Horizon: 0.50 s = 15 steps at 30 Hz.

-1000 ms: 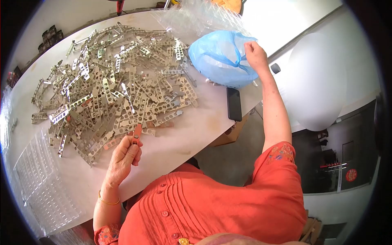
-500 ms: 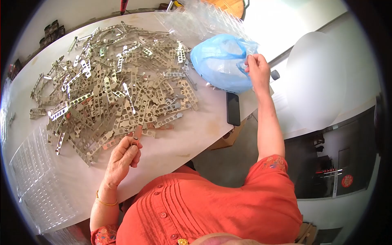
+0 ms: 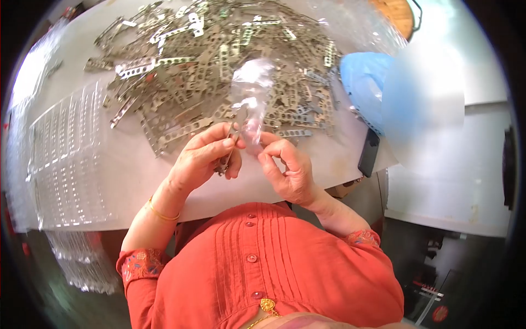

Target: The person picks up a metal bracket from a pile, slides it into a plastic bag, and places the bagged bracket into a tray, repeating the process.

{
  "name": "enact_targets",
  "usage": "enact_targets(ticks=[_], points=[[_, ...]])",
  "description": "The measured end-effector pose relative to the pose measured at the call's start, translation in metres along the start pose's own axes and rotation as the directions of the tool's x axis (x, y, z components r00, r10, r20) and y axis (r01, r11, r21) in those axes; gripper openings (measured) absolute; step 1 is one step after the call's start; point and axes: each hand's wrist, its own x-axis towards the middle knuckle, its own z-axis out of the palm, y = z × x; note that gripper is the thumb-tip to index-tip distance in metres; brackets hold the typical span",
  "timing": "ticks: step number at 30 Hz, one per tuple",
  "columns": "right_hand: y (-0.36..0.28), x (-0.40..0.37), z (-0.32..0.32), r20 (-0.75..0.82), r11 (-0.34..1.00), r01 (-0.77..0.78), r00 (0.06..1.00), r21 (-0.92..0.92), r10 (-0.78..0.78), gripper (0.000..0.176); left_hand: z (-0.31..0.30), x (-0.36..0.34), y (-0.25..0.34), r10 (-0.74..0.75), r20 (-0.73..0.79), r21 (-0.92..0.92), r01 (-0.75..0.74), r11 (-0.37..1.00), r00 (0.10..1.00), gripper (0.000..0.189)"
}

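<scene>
The left hand (image 3: 211,151) clamps a metal strip (image 3: 223,162) between its fingers, before the heap of strips (image 3: 194,85); now just beside it, a clear plastic bag (image 3: 253,86) is pinched by the right hand (image 3: 291,172), gone from the blue plastic bag (image 3: 360,82).

Left hand (image 3: 200,156) pinches metal strip (image 3: 226,158), tilted, above table (image 3: 334,156); right hand (image 3: 293,171) just beside it, fingers on lower end of clear plastic (image 3: 252,82), which shows in front of strip pile (image 3: 175,90); clear tray (image 3: 68,164) on table at left, blue bag (image 3: 361,82) right of pile, partly blurred, phone (image 3: 369,153) just below bag near table edge, gold bracelet (image 3: 164,215) on left wrist
</scene>
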Motion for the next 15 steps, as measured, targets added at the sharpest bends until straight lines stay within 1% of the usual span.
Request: enact_targets(ticks=[2,3,4,5,6,7,8,9,10,11,12,13,15], points=[[-0.001,0.000,0.009,0.069,0.993,-0.101,0.993,0.064,0.097,0.012,-0.004,0.000,-0.001,0.032,-0.028,-0.001,-0.032,0.999,0.999,0.022],[-0.004,0.002,0.008,0.126,0.989,-0.141,0.983,0.037,0.136,0.013,-0.006,0.002,-0.002,0.057,-0.027,0.006,-0.057,0.998,0.998,0.022],[-0.002,0.003,0.007,0.133,0.989,-0.144,0.981,0.038,0.138,0.013,-0.007,0.003,-0.002,0.080,-0.022,0.013,-0.079,0.997,0.997,0.022],[-0.001,0.005,0.005,0.179,0.984,-0.172,0.970,0.043,0.162,0.014,-0.008,0.005,-0.003,0.081,-0.026,0.007,-0.080,0.997,0.996,0.022],[0.001,0.006,0.003,0.226,0.978,-0.203,0.956,0.048,0.187,0.015,-0.009,0.005,-0.004,0.072,-0.043,0.073,-0.068,0.995,0.997,0.022],[0.003,0.007,0.000,0.234,0.977,-0.209,0.953,0.050,0.192,0.015,-0.011,0.005,-0.005,0.062,-0.063,0.139,-0.053,0.989,0.996,0.022],[0.006,0.009,-0.005,0.193,0.951,-0.279,0.948,0.130,0.252,0.018,-0.010,0.004,-0.003,0.061,-0.073,0.133,-0.051,0.990,0.996,0.022],[0.007,0.013,-0.007,0.156,0.915,-0.343,0.936,0.211,0.315,0.022,-0.007,0.003,0.001,0.050,-0.077,0.220,-0.031,0.975,0.996,0.023],[0.006,0.018,-0.007,0.161,0.912,-0.351,0.933,0.214,0.322,0.022,-0.004,0.003,0.004,0.036,-0.080,0.305,-0.010,0.952,0.996,0.024],[0.000,0.026,-0.006,0.121,0.858,-0.400,0.916,0.322,0.382,0.025,-0.003,0.004,0.005,0.031,-0.085,0.298,-0.004,0.955,0.996,0.024],[-0.002,0.032,-0.005,0.086,0.791,-0.438,0.891,0.427,0.446,0.028,-0.002,0.004,0.005,0.041,-0.094,0.352,-0.005,0.936,0.995,0.023],[0.002,0.034,0.000,0.046,0.819,-0.449,0.884,0.357,0.465,0.022,0.000,0.004,0.004,0.052,-0.104,0.406,-0.005,0.914,0.993,0.023],[0.007,0.036,0.003,0.059,0.813,-0.465,0.877,0.351,0.476,0.019,0.002,0.004,0.004,0.049,-0.129,0.388,0.005,0.922,0.991,0.022]])
